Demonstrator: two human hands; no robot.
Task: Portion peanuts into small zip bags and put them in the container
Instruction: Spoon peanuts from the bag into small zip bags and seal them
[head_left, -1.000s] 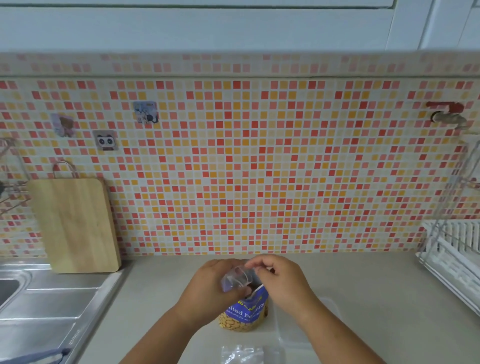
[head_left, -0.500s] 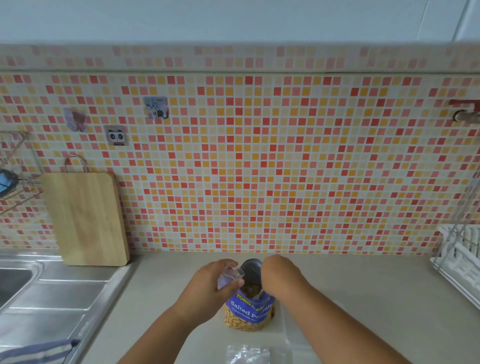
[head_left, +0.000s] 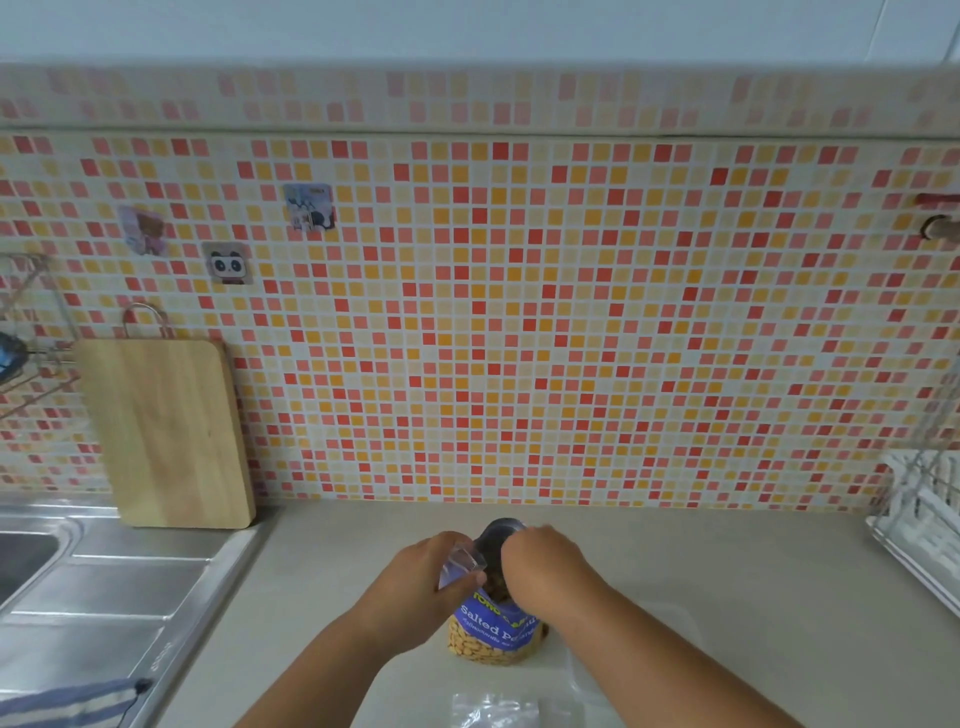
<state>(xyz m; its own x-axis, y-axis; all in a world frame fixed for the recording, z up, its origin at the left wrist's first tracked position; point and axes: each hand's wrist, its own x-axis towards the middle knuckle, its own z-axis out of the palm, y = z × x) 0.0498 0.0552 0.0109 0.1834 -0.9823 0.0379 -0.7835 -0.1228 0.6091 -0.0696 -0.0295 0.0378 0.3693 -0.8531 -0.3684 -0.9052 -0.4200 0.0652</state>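
A blue bag of salted peanuts (head_left: 493, 631) stands open on the counter, low in the middle of the head view. My left hand (head_left: 426, 582) pinches a small clear zip bag (head_left: 462, 564) beside the bag's mouth. My right hand (head_left: 545, 566) has its fingers down inside the mouth of the peanut bag, so the fingertips are hidden. A clear plastic container (head_left: 639, 654) lies to the right, under my right forearm. Spare clear zip bags (head_left: 491, 709) lie at the near edge.
A steel sink and drainboard (head_left: 104, 597) fill the left side, with a striped blue cloth (head_left: 67, 704) at the near left. A wooden cutting board (head_left: 166, 431) leans on the tiled wall. A white dish rack (head_left: 924, 519) stands at the right.
My right hand has left the small zip bag and gone down into the open peanut bag. The left hand keeps the zip bag. The view has shifted right and down.
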